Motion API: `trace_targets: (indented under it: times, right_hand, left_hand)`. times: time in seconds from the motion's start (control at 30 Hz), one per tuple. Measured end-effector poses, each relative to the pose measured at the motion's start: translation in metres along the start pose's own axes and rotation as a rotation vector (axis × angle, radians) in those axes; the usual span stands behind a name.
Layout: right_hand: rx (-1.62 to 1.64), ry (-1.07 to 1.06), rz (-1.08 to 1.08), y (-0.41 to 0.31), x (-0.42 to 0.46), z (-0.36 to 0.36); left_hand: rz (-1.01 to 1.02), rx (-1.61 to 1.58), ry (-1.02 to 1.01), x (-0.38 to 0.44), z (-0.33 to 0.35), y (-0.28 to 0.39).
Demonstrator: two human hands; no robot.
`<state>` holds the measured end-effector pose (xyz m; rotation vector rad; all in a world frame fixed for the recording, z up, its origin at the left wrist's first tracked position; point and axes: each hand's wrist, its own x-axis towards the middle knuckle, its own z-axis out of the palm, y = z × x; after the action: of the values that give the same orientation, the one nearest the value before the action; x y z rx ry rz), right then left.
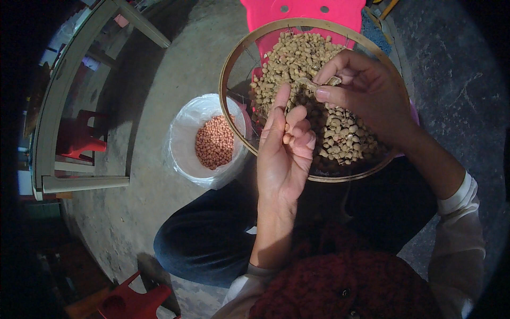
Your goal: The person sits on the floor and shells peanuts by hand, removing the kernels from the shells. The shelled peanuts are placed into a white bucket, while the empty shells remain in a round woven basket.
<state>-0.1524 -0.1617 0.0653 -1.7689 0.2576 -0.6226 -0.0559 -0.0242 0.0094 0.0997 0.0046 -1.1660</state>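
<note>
Pinched between the thumb and fingers of my right hand [364, 89] is an opened peanut shell [307, 83], its pieces sticking out on both sides of the fingertips. Beside it, my left hand [281, 163] is turned palm up with curled fingers around a few shelled peanut kernels [287, 138]. Both hands are over a round sieve with a wooden rim [225, 75], apart from each other. Many unshelled peanuts [295, 54] lie heaped on its mesh, with dark mesh showing near the middle. My hands hide part of the heap.
The sieve rests on a pink plastic chair [303, 10]. Left of it stands a white bucket lined with clear plastic [181, 139], holding shelled kernels [215, 145]. A pale table [85, 183] is at the left, and a red stool [133, 297] at the lower left.
</note>
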Motion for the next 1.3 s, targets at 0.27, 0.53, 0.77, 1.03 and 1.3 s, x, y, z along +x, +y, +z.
trace_targets:
  times: [0.27, 0.53, 0.77, 1.03, 1.3]
  right_hand:
    - [0.005, 0.011, -0.013, 0.002, 0.0, 0.001]
    - [-0.096, 0.025, 0.023, 0.001, 0.002, -0.007]
    - [-0.024, 0.065, 0.029, 0.005, 0.003, -0.011]
    - [-0.116, 0.025, 0.058, 0.005, 0.002, -0.013]
    - [-0.141, 0.022, 0.031, -0.001, 0.003, -0.019]
  left_hand:
    - [0.064, 0.194, 0.087, 0.0, 0.007, -0.002]
    - [0.074, 0.249, 0.129, -0.001, 0.008, 0.004]
    - [0.029, 0.179, 0.14, -0.001, 0.004, 0.005]
    - [-0.039, 0.007, 0.238, 0.0, 0.001, 0.004]
    - [0.079, 0.125, 0.24, -0.003, -0.002, 0.007]
